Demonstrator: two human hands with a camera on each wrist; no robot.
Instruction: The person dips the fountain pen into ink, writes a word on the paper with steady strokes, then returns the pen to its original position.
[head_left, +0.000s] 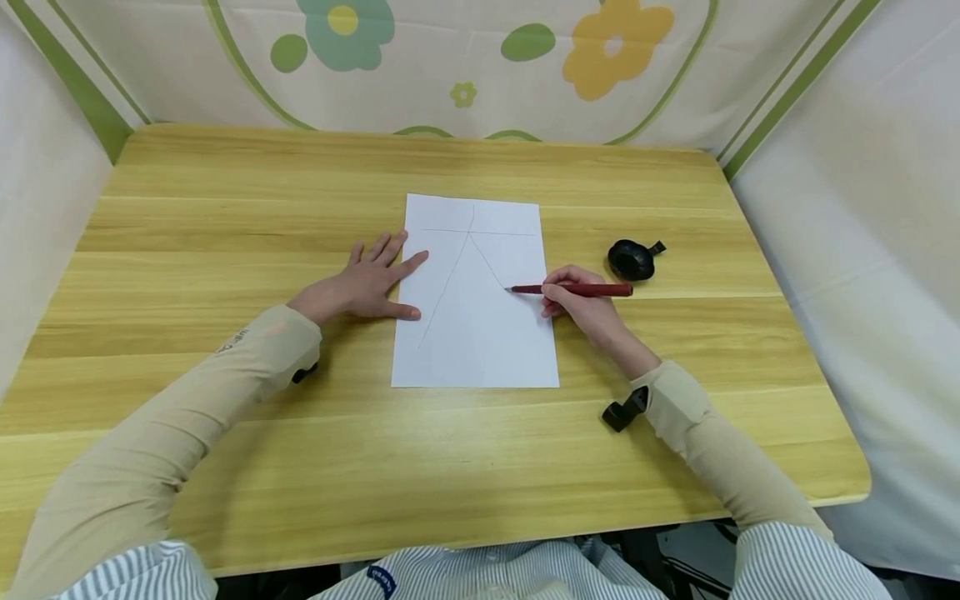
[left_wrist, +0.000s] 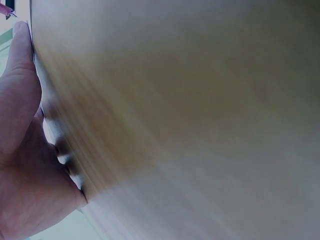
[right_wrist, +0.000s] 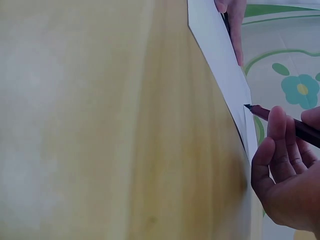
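Observation:
A sheet of white paper (head_left: 480, 350) lies on the wooden table, with several thin drawn lines on it: a near-level line across the top, a short upright one, and two slanting ones that spread downward. My left hand (head_left: 365, 283) rests flat with fingers spread, thumb and index fingertip over the paper's left edge. My right hand (head_left: 581, 304) grips a dark red fountain pen (head_left: 600, 290) at the paper's right side. The pen's nib is at the lower end of the right slanting line. In the right wrist view the pen (right_wrist: 262, 113) points at the paper (right_wrist: 215, 55).
A small round black object (head_left: 632, 260) with a short tab sits on the table (head_left: 480, 467), right of the paper and beyond the right hand. White curtains with green bands and flower prints (head_left: 348, 33) stand behind and beside the table.

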